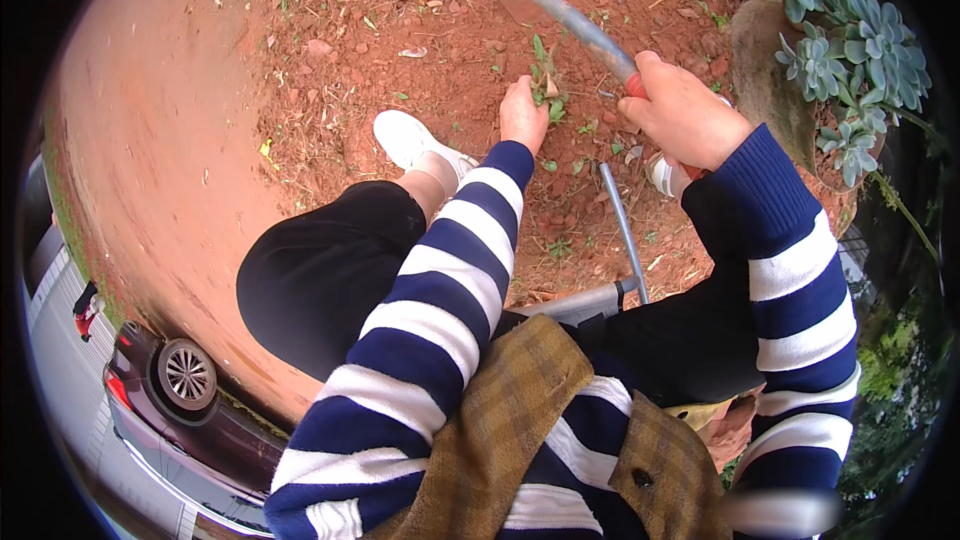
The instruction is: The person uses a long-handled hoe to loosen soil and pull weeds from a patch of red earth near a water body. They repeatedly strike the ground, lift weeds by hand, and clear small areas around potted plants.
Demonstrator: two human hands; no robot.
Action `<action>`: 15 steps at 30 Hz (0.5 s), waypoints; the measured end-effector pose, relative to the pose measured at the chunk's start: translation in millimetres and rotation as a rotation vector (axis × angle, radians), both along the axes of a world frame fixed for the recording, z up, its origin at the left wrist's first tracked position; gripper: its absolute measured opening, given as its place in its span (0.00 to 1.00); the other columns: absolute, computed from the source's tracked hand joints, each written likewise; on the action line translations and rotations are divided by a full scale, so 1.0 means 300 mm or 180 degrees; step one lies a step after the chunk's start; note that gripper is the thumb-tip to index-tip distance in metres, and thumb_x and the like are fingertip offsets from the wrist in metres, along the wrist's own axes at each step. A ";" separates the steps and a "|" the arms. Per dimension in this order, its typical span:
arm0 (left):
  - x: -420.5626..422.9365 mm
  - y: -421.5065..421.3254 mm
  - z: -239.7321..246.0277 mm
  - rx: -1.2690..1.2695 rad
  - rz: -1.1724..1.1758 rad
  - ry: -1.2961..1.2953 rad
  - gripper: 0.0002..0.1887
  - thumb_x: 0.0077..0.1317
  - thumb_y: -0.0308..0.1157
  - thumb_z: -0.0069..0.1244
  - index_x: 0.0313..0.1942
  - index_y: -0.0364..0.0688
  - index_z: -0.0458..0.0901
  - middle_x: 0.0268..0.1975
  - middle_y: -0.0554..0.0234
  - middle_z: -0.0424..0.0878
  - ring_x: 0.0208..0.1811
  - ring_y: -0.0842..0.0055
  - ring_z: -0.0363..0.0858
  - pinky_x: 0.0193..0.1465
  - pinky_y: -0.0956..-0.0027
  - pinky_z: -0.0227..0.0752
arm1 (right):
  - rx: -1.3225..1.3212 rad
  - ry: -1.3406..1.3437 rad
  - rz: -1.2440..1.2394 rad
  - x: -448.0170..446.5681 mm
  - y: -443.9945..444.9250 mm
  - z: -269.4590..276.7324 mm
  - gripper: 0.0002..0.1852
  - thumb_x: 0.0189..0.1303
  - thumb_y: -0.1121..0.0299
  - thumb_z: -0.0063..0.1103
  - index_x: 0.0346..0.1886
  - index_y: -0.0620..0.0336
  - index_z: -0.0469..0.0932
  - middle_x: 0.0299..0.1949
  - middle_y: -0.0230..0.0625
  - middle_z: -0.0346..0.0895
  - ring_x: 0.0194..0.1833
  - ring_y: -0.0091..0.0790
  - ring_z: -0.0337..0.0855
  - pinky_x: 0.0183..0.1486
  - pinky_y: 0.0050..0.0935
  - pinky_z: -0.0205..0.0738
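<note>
My right hand [686, 112] is wrapped around the red grip of a hand hoe [577, 21]. Its tubular metal handle reaches forward and left, and a soil-coloured blade [521, 3] shows at the far end, low against the red earth. My left hand [523, 117] is closed on a small tuft of weeds [551, 86], whose green leaves and dry stems stick out beyond the fingers. The pinching fingertips are partly hidden. Loose reddish soil [450, 67] with stones and scattered weeds lies around both hands.
Grey-green succulents [877, 52] grow beside a large rock [769, 67] at the right. Between my legs stands a metal-framed seat [624, 229]. My white shoes [412, 139] rest on the soil. A dark car [217, 427] is at lower left, with a distant person [86, 315] beyond.
</note>
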State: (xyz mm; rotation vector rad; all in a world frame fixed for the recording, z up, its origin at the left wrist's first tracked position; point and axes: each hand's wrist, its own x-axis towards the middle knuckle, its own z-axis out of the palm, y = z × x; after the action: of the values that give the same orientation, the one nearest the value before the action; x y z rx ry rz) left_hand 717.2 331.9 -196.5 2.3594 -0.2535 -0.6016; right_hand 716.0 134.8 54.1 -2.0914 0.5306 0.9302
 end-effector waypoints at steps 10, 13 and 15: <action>0.252 -0.101 -0.019 0.0908 -0.1156 0.0208 0.30 0.56 0.30 0.59 0.59 0.39 0.70 0.42 0.43 0.83 0.49 0.55 0.81 0.52 0.57 0.74 | 0.0000 0.0056 0.0022 -0.023 -0.005 -0.030 0.13 0.63 0.67 0.54 0.39 0.68 0.66 0.31 0.50 0.76 0.33 0.50 0.81 0.34 0.43 0.74; 0.240 -0.092 -0.037 0.0884 -0.1191 -0.0055 0.14 0.58 0.24 0.49 0.46 0.36 0.76 0.42 0.41 0.82 0.48 0.50 0.81 0.52 0.53 0.74 | 0.0029 -0.0155 0.0071 -0.041 -0.015 -0.062 0.14 0.63 0.67 0.54 0.41 0.69 0.66 0.32 0.52 0.77 0.40 0.55 0.80 0.40 0.45 0.73; 0.164 -0.077 -0.044 0.0971 -0.1381 0.0047 0.09 0.58 0.22 0.46 0.39 0.34 0.78 0.43 0.40 0.82 0.48 0.50 0.81 0.52 0.53 0.74 | -0.0051 -0.0420 0.0127 -0.061 -0.006 -0.068 0.14 0.63 0.66 0.55 0.41 0.68 0.66 0.31 0.49 0.76 0.34 0.50 0.81 0.35 0.43 0.74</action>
State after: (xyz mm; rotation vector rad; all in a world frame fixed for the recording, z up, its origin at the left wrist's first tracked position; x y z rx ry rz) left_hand 766.3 308.9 -209.8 2.6063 -0.7240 -0.9152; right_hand 697.8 132.9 33.6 -2.1673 0.4306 0.8058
